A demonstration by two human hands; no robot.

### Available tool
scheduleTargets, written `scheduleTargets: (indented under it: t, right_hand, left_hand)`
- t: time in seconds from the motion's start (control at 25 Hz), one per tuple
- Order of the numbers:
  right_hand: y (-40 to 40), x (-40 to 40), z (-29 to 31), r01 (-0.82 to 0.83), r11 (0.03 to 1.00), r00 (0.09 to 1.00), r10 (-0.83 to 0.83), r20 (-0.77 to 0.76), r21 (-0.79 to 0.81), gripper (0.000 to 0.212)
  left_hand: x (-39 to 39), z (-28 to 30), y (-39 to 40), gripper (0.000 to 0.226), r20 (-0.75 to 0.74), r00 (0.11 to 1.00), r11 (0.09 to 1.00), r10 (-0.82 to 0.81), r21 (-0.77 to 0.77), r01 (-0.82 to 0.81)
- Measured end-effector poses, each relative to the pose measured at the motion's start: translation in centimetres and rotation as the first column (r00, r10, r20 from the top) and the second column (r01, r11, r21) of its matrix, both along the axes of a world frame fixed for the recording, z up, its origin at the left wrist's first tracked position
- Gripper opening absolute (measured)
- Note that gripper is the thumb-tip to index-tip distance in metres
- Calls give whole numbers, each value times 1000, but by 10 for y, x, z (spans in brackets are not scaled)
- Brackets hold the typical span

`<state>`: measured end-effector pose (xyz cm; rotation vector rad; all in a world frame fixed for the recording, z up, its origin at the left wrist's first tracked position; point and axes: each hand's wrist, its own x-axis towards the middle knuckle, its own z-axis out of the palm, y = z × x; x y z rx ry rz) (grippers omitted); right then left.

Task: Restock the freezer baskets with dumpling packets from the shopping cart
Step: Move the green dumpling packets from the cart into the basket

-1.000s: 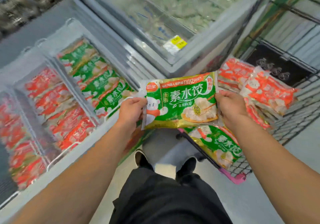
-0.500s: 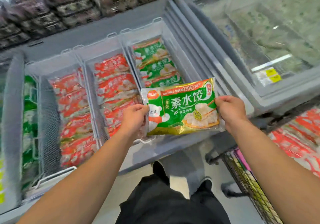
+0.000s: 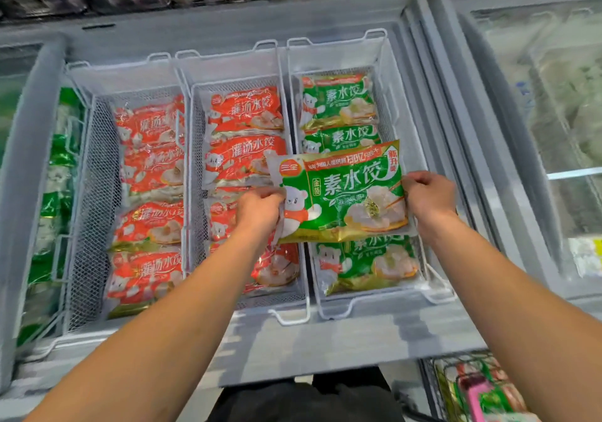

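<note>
Hands (image 3: 260, 211) (image 3: 430, 193) hold green packet (image 3: 342, 193) above basket (image 3: 381, 60).

Green packet (image 3: 342, 193), gold-edged, with a white bear in a red scarf, over the white mesh basket (image 3: 382, 63). Left of that basket, red-orange packets (image 3: 246, 112); below, pink on the cart (image 3: 479, 395).

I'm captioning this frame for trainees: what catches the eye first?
A green dumpling packet, held by both hands over the right basket, which holds matching green packets. To its left, two baskets are packed with red packets.
</note>
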<state>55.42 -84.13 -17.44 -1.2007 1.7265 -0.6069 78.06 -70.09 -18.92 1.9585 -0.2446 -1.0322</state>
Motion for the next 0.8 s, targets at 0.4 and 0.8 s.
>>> scheduleTargets:
  t: [0.4, 0.8]
  right_hand:
    - [-114, 27, -91, -79, 994, 973, 95, -212, 81, 12]
    - [-103, 20, -128, -129, 966, 831, 229, -506, 226, 23]
  left_hand:
    - [1, -80, -118, 31, 47, 998, 986, -34, 163, 26]
    - [-21, -115, -114, 36, 72, 959, 886, -273, 408, 221]
